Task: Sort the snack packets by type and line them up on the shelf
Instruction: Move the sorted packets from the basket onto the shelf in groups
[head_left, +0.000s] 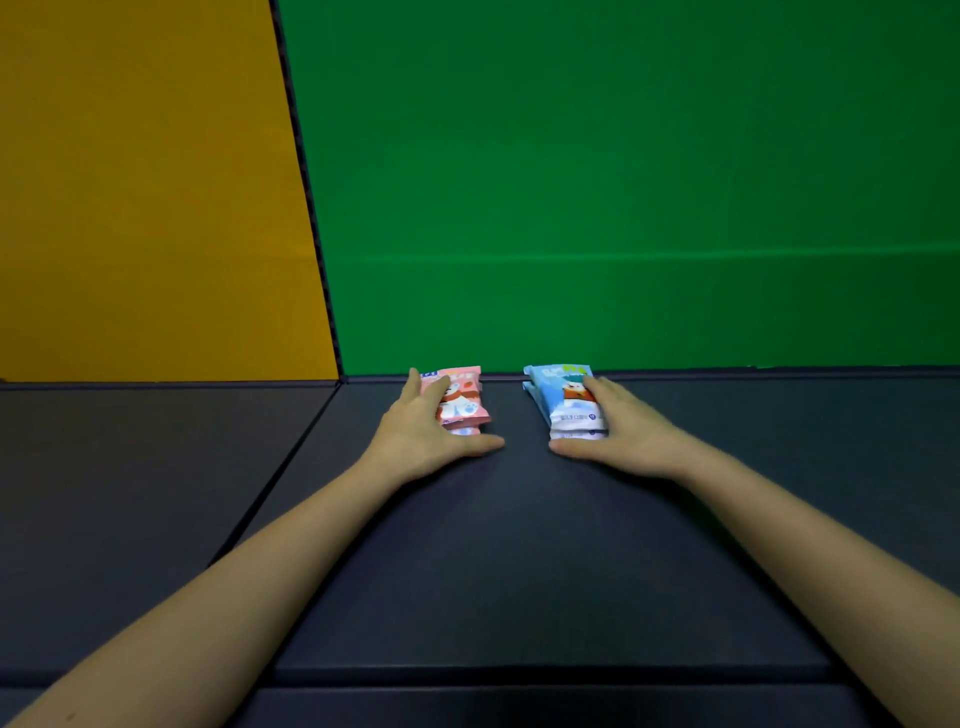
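Note:
Two small stacks of snack packets lie on the dark shelf surface (519, 545), close to the green back wall. The pink packets (464, 400) are on the left, with my left hand (423, 431) wrapped around their left side and front, fingers on top and thumb along the near edge. The blue packets (563, 397) are on the right, about a hand's width away, with my right hand (631, 434) cupped round their right side and front in the same way. Lower packets in each stack are mostly hidden.
A green wall (623, 182) rises behind the shelf and an orange panel (145, 197) stands at the left, split by a dark seam. The dark surface stretches wide to both sides and has a step down along its near edge (519, 675).

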